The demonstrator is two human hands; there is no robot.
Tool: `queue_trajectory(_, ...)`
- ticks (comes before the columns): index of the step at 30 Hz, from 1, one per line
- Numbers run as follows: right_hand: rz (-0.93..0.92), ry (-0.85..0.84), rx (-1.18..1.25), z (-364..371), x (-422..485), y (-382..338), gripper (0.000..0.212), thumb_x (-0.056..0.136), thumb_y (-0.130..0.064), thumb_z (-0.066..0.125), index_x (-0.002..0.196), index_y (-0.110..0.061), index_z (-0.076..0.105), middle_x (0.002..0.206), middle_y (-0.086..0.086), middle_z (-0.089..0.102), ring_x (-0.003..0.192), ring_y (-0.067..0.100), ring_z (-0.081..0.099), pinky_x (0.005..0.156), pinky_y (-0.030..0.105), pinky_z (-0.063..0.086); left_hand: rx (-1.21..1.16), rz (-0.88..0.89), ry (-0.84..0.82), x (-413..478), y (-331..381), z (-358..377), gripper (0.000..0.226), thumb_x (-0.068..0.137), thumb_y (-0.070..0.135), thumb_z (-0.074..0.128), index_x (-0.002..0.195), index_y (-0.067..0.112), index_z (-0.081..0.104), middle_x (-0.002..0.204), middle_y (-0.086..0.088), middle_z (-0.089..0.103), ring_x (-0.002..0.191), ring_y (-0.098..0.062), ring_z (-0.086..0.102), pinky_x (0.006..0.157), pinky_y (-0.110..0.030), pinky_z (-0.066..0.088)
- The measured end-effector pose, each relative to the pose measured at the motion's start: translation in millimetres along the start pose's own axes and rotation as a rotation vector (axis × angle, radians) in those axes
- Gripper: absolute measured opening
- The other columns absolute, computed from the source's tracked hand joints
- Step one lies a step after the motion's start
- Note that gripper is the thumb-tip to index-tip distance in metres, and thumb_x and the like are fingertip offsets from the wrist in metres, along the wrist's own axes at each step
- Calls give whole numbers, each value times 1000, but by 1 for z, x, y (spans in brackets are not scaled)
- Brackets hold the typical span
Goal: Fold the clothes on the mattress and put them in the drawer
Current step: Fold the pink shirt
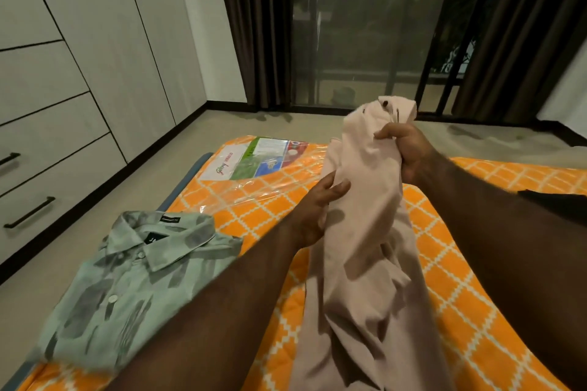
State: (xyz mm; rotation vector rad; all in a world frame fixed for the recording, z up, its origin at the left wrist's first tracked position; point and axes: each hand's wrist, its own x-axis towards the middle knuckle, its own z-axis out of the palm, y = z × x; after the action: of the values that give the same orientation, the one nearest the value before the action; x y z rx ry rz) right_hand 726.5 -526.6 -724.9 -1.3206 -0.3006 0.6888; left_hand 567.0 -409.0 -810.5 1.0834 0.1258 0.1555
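Observation:
A pale pink garment (365,232) hangs bunched above the orange patterned mattress (460,279), its lower part trailing toward me. My right hand (403,149) grips its top end, with a buttoned flap sticking up above the fist. My left hand (317,209) holds the cloth lower down on its left side, thumb on the front. A green patterned shirt (127,279) lies folded on the mattress's left edge, collar up. The drawers (47,187) with black handles sit in the wardrobe at left, closed.
The mattress lies on the floor, still in clear plastic with a printed label (254,159) at its far end. A dark cloth (556,200) shows at the right edge. White wardrobe doors (95,25) line the left wall; dark curtains and a glass door (365,25) stand ahead.

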Motion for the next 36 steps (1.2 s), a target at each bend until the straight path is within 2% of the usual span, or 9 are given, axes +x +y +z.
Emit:
queue_trajectory(5,2,20,-43,3,40,-2,40,88,-20,64,127,-16,62,117,14,71,108,34,68,96,49,57,-21,39,59,32,-14,-13,55,90,12,71,141,19,53,133,-11,66,113,-27,68,92,-42,58)
queue_trajectory(11,491,194,-343,-25,49,73,30,90,-25,72,113,-7,66,82,8,67,72,25,66,74,35,59,239,-151,347,41,-49,-29,46,83,0,74,128,7,64,110,-10,76,98,-32,74,81,-45,63)
queue_trajectory(14,422,198,-283,-37,32,89,17,90,-20,72,101,-8,67,73,7,59,54,21,58,48,28,53,225,-162,410,34,-48,-28,43,82,5,79,122,8,65,108,-10,76,95,-30,74,76,-41,63)
queue_trajectory(20,214,142,-290,-35,-30,97,29,93,-36,70,78,-13,62,60,2,53,45,11,39,42,22,34,145,-62,489,-26,-59,-1,40,84,15,83,117,13,60,115,-6,72,99,-24,74,84,-40,62)
queue_trajectory(22,75,140,-382,-29,-62,104,32,92,-45,70,83,-15,63,65,-3,57,49,7,50,47,23,41,156,-79,478,-52,-61,7,36,86,17,81,114,20,58,118,0,69,98,-20,73,82,-40,62)
queue_trajectory(26,-42,191,-691,-25,-128,121,41,92,-51,70,124,-28,58,106,-1,68,101,24,66,89,40,55,99,-165,349,-100,-53,18,42,89,12,76,124,20,55,118,-5,71,88,-18,74,62,-29,58)
queue_trajectory(29,-63,169,-898,-23,-159,123,49,96,-35,66,142,-21,52,116,8,73,110,30,67,94,40,52,126,-171,300,-130,-48,27,62,86,0,76,138,18,48,102,-11,76,86,-23,75,65,-35,59)
queue_trajectory(33,-78,176,-1055,-16,-172,112,34,98,-23,57,132,-17,58,118,13,72,105,33,67,90,40,54,89,-131,348,-153,-42,41,61,88,-10,69,141,11,48,93,-13,71,72,-19,73,56,-28,55)
queue_trajectory(36,-35,150,-1134,-11,-176,110,41,98,-13,51,138,-16,56,140,12,61,124,32,58,96,32,46,-10,-102,398,-162,-42,50,52,91,-11,63,135,14,53,92,-14,73,76,-23,71,60,-32,58)
